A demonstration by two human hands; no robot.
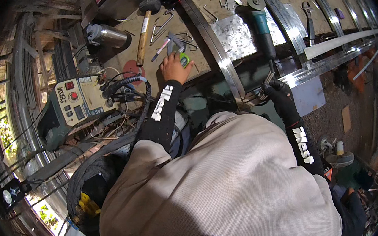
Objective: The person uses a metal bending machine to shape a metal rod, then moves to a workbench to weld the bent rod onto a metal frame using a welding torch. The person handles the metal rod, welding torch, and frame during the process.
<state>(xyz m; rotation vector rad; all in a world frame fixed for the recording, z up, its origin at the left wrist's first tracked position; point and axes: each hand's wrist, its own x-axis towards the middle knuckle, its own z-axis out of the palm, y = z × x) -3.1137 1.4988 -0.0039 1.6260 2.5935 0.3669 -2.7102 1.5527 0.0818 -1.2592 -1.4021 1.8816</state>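
My left hand (pixel 175 69), bare below a black sleeve, reaches onto the worktable with its fingers and thumb around a small green tape measure (pixel 184 60). Just beyond it lie a grey triangular square (pixel 175 43), a marker-like pen (pixel 160 50) and several bent metal rods (pixel 186 36). A wooden-handled hammer (pixel 144 37) rests to the left of these. My right hand (pixel 282 99), in a dark glove, is closed near the table's front edge on a few thin shiny metal pieces (pixel 268 79); their exact kind is unclear.
Shiny metal bars (pixel 216 46) form a frame across the table. An angle grinder (pixel 261 23) lies over a metal sheet (pixel 234 37), with an adjustable wrench (pixel 309 22) farther right. A welding machine (pixel 77 102) with cables stands at left, near a steel flask (pixel 107 35).
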